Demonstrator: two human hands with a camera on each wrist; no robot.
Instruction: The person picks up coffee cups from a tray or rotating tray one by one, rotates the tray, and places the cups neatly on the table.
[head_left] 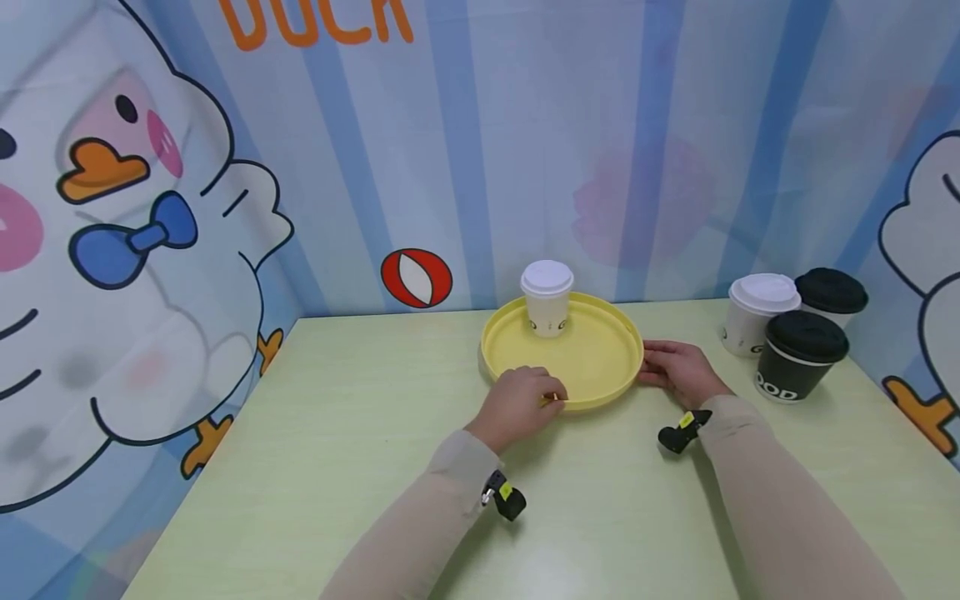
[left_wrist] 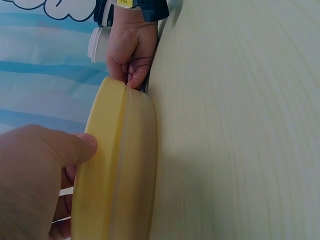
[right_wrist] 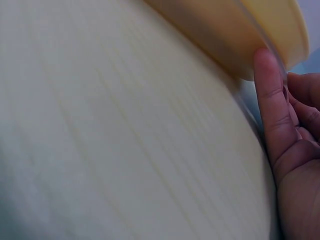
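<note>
A round yellow tray [head_left: 600, 358] with a raised rim lies near the back of the table, and a white lidded paper cup [head_left: 547, 300] stands upright on its far left part. My left hand [head_left: 522, 404] grips the tray's near rim, its thumb [left_wrist: 86, 146] against the outer wall and the other fingers over the far side. At the right edge, my right hand [head_left: 681, 371] holds the rim. One finger [right_wrist: 269, 75] lies along the tray's lower side there, and the others are bent behind it.
Right of the tray stand a white-lidded cup [head_left: 756, 321], a black cup with black lid [head_left: 798, 358] and another black-lidded cup [head_left: 832, 292] partly hidden behind. A cartoon-printed backdrop [head_left: 517, 150] rises along the table's [head_left: 360, 467] back edge.
</note>
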